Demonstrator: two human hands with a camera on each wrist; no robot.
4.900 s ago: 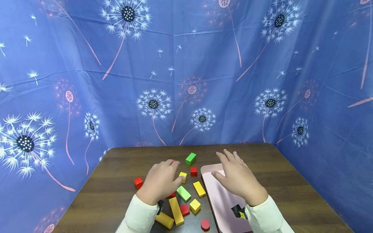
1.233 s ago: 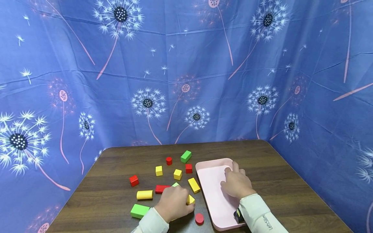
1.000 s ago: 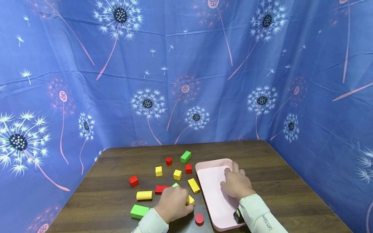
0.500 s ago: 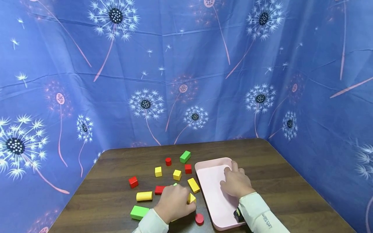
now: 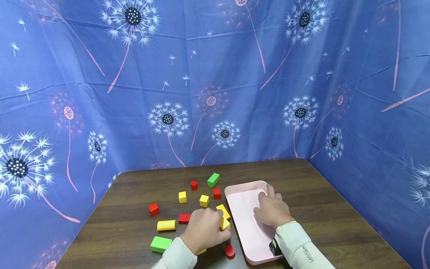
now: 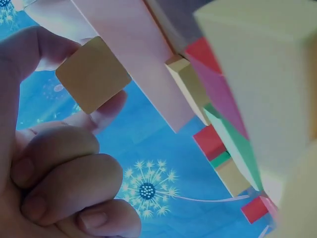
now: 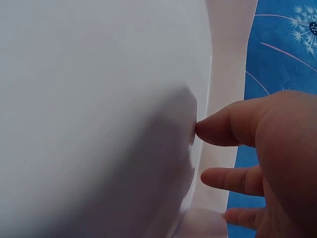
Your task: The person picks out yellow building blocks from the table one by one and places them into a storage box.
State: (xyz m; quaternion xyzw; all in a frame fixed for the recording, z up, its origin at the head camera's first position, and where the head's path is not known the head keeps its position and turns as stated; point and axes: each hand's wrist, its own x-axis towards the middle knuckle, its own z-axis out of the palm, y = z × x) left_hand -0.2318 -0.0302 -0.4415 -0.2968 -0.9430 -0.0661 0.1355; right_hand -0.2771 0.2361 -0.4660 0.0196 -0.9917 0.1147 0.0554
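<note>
My left hand (image 5: pixel 205 229) pinches a yellow cube (image 5: pixel 224 223) between thumb and index finger; the other fingers are curled in. In the left wrist view the cube (image 6: pixel 93 74) shows one flat face, held over the table. My right hand (image 5: pixel 273 211) rests at the right side of the pink tray (image 5: pixel 246 218), fingers loosely extended. In the right wrist view its fingertips lie along the inner side of the tray wall (image 7: pixel 218 158). Partly hidden under the left hand is another yellow block (image 5: pixel 202 251).
Near the left hand lie a red disc (image 5: pixel 230 251), a yellow oblong block (image 5: pixel 223 212), a red block (image 5: pixel 184 218), a yellow cylinder (image 5: pixel 166 225) and a green block (image 5: pixel 160 244). Farther back are several small red, yellow and green blocks. A blue curtain (image 5: pixel 215 82) hangs behind the table.
Both hands hovered at first; since then the right has come down onto the tray and the left has taken a yellow cube. Lately the left hand and cube shifted slightly right and away from me.
</note>
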